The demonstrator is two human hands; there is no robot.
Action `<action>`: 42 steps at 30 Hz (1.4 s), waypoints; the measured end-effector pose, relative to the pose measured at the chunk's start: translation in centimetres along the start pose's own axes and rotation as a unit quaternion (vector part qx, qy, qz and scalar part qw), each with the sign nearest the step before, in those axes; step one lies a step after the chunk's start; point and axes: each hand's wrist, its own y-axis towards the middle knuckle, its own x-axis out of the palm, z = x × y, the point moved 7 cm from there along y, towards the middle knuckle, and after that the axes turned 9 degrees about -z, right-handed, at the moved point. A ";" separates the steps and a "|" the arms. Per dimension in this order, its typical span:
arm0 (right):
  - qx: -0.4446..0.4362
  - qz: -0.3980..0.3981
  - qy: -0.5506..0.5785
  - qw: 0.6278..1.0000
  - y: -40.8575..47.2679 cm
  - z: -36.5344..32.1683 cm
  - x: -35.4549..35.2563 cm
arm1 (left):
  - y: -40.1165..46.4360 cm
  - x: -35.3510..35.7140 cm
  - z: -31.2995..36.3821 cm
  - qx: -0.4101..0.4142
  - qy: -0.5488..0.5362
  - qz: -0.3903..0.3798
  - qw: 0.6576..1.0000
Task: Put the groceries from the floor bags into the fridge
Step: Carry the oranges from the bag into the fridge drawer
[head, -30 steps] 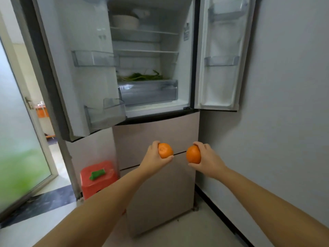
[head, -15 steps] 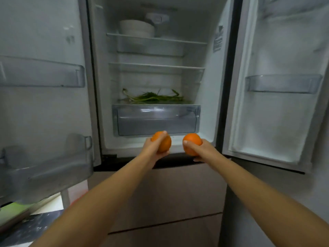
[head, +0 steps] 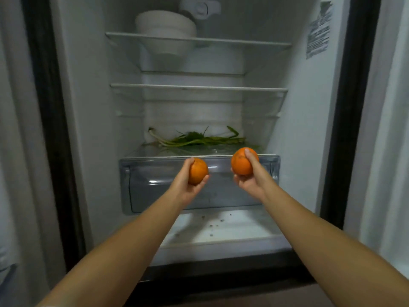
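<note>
before the open fridge [head: 88, 107] we carry an orange in each hand, left [head: 184, 185] and right [head: 251, 181], fingers wrapped snugly; next, we judge, setting them by the greens [head: 197, 139].

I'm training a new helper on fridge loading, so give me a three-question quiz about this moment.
1. True or false: each hand, left hand and right hand, holds an orange.
2. What lies on the shelf above the clear drawer? A) green leafy stalks B) eggs C) a bottle
3. Fill in: the white bowls stand on the ____ shelf.

Key: 1 true, see the left orange and right orange. 2 A, the green leafy stalks. 3 top.
</note>
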 end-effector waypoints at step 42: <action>0.041 -0.233 -0.190 0.953 -15.4 -7.7 3.7 | -16.7 12.0 1.4 0.096 0.277 -0.070 0.954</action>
